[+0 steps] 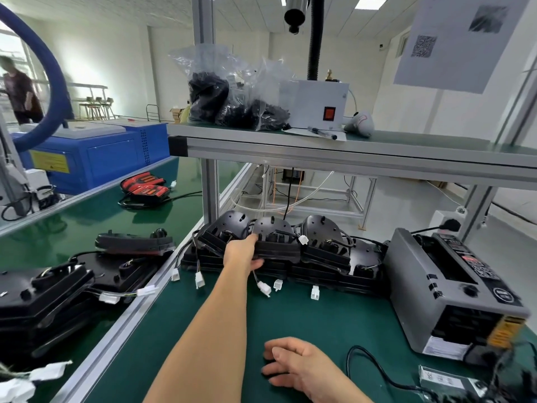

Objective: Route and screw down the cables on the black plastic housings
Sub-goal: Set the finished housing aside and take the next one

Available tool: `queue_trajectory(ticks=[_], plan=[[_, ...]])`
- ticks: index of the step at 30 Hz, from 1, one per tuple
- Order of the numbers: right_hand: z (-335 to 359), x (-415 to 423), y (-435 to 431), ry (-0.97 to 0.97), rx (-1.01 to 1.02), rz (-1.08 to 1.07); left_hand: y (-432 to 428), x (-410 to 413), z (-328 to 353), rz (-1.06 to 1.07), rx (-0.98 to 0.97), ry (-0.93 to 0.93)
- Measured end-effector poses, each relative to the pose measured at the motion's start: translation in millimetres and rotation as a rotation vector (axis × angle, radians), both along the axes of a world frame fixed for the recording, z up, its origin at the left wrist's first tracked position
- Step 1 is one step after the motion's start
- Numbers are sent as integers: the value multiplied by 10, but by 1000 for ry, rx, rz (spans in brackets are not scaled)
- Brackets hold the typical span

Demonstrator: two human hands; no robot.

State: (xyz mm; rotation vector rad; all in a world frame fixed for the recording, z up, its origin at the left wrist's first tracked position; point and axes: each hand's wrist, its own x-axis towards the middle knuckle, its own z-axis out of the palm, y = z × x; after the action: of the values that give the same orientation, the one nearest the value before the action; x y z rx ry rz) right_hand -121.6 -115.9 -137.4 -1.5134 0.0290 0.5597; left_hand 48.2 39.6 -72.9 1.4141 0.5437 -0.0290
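Black housings: head view, stacked row at tabletop rear, under shelf, beside grey machine.
Cables: white connectors lie at stack's front.
Left grip: closed on middle housing front edge.
Right grip: relaxed, loose fingers resting on tabletop, well apart from housings.

Free passage runs over the green desk in front of the stacked black housings. The grey tape dispenser walls the right, the aluminium shelf hangs low above, and white connectors trail forward.
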Motion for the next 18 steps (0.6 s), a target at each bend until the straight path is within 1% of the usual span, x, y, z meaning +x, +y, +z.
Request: queue_trajectory(ticks=[5,11,13,15,18], plan=[[77,-58,-2,-11,10,11,-5,-145,-25,46,-94,-39],[128,-86,-1,6,55,-23,70,-607,-59,63,-159,-82],[134,-88,-5,32,91,-80,89,-793,-59,58,-184,-94],[156,-95,-35,39,124,-180,106,-1000,-77,36,-180,-91],[243,-121,-132,-23,150,-299,138,-1350,-135,-18,-121,-89]])
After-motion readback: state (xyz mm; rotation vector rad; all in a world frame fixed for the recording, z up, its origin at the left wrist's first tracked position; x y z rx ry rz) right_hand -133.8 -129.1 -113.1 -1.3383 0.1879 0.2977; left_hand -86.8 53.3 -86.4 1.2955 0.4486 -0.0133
